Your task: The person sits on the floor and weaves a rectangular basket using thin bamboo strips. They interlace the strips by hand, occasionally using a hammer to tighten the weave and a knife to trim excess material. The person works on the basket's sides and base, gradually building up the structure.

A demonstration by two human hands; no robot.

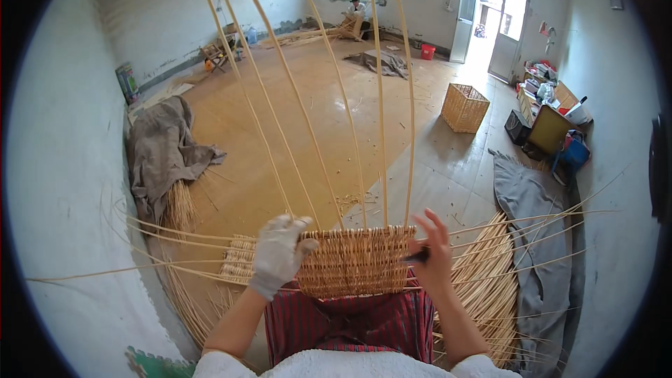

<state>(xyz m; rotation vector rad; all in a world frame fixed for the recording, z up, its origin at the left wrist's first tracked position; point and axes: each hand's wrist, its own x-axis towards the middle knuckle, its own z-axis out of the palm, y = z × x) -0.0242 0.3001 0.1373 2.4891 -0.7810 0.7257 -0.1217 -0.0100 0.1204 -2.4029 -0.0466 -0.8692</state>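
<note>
A woven wicker panel (357, 262) stands over my lap, with several long rods rising from its top edge and others running out sideways. My left hand (276, 248), in a pale work glove, grips the panel's upper left corner. By the right edge is my bare right hand (435, 252), its fingers raised and partly curled. A small dark tool (418, 255) sits in that hand, pointing toward the panel; its exact kind is hard to make out. Beneath the panel lies a red-striped cloth (350, 322) across my lap.
Bundled willow rods (483, 287) lie at my right beside a grey cloth (535, 238). Another cloth (164, 147) covers rods at left. A square wicker basket (465, 108) stands on the floor. A cluttered table (553, 119) lines the right wall; a person (357, 14) sits far back.
</note>
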